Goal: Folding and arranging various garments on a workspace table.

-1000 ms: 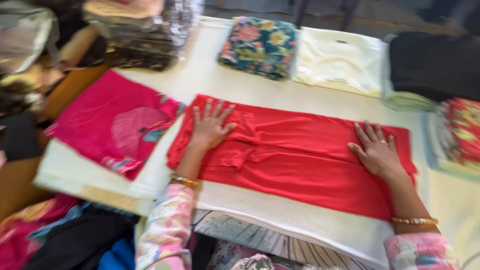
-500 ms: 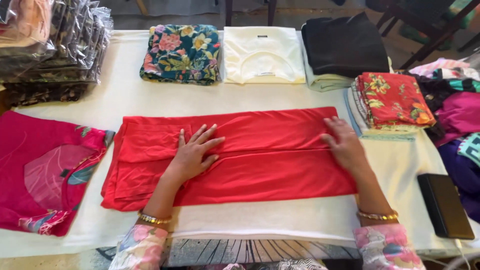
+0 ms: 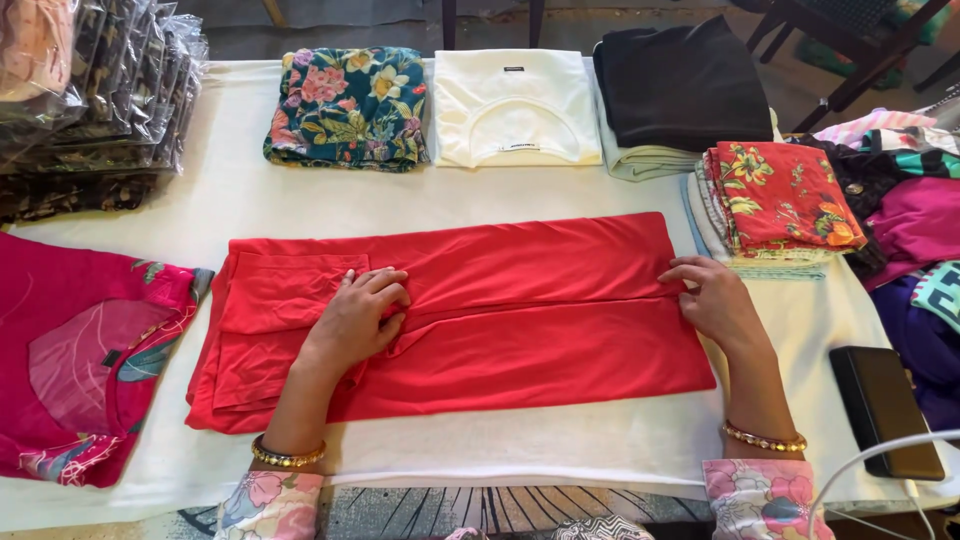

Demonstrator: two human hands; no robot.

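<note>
A red garment point(image 3: 520, 300) lies folded lengthwise on the white-covered table point(image 3: 240, 200), spread left to right in front of me. My left hand point(image 3: 358, 318) rests on its left part, fingers curled and pinching a fold of the red cloth. My right hand point(image 3: 715, 300) sits at the garment's right edge, fingertips gripping the folded hem there. Both wrists wear gold bangles, and floral sleeves show at the bottom.
Along the back edge lie a folded floral garment point(image 3: 348, 105), a white shirt point(image 3: 515, 108) and a black one point(image 3: 682, 85). A red floral stack point(image 3: 780, 200) sits right, bagged clothes point(image 3: 90, 90) far left, a pink shirt point(image 3: 85, 350) near left, a dark phone point(image 3: 885, 410) at right.
The camera has swung right and steadied. My left hand went from flat with spread fingers to curled on a fold. My right hand slid to the garment's right edge.
</note>
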